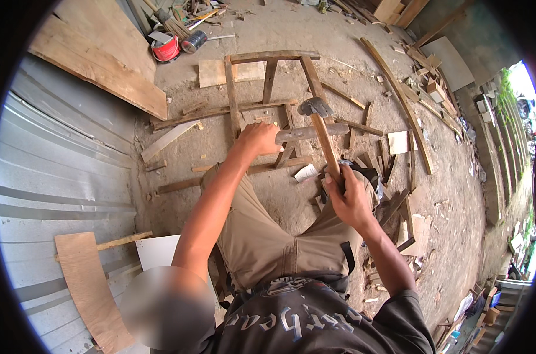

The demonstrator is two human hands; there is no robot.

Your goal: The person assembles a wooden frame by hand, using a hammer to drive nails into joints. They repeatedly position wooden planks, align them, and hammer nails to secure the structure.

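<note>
My right hand (349,194) is wrapped round the wooden handle of a hammer (325,137). The hammer's dark metal head points away from me, above the far side of a short wooden bar (300,134). At the bar's left end, my left hand (259,139) is closed round the wood. The hammer handle crosses over the bar, and I cannot tell whether they touch. Beyond and beneath my hands stands a rough wooden frame (274,57) of joined bars. Part of it is hidden by the bar and my left hand.
Loose wooden strips lie around the frame, with a long plank (397,100) to the right. A red bucket (166,48) and a dark can (194,41) stand far left. Corrugated metal sheeting (61,159) borders the left side; wood scraps (436,91) are piled far right.
</note>
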